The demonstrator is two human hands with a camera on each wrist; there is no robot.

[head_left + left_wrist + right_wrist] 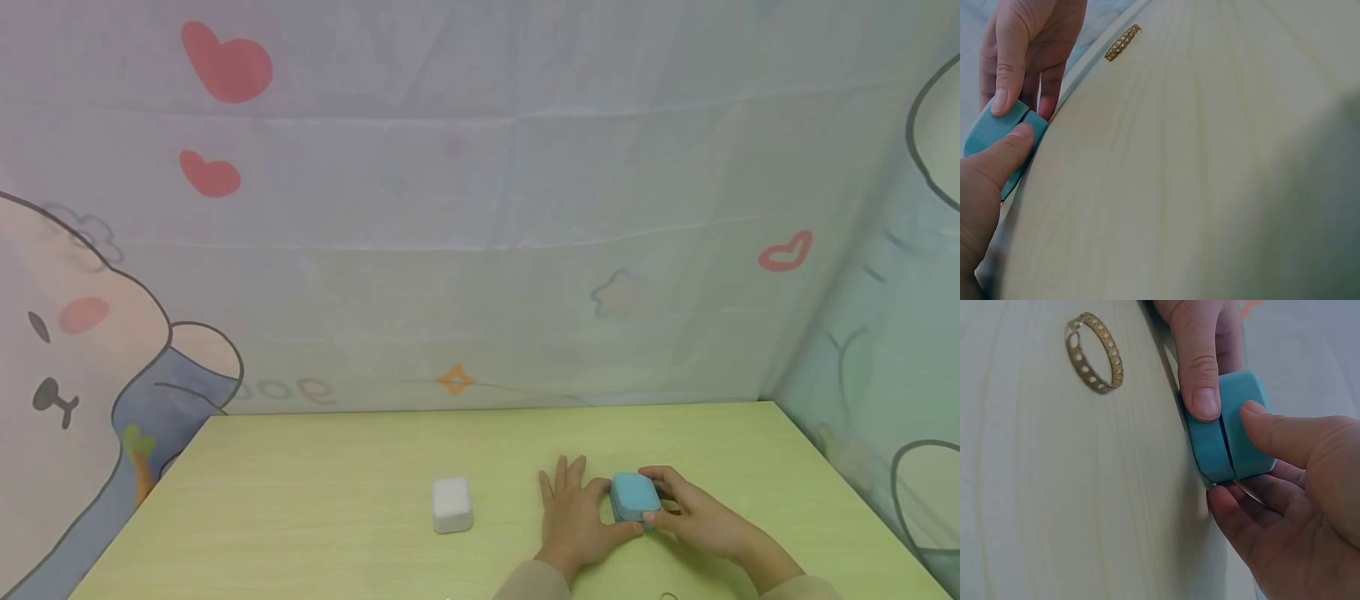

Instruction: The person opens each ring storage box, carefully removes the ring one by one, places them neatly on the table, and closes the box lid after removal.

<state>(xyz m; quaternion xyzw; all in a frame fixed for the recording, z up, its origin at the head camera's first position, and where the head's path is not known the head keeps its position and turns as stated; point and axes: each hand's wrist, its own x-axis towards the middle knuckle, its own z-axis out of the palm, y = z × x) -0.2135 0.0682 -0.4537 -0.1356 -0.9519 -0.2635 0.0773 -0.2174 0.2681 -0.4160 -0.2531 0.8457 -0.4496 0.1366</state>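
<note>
A small light-blue jewelry box (635, 496) with rounded corners sits on the table between both hands. A thin dark gap runs between its lid and base in the right wrist view. My left hand (573, 521) pinches the base between thumb and index finger, its other fingers spread over the table. My right hand (697, 512) grips the lid (1246, 444), thumb on the near side and fingers on the far side. A gold openwork ring (1095, 353) lies on the table near the hands. The box's inside is hidden.
A white box (452, 505) with rounded corners stands to the left of my left hand. The pale yellow table (322, 475) meets a printed cloth backdrop (480, 200) at its back edge. Cloth also hangs along the right side.
</note>
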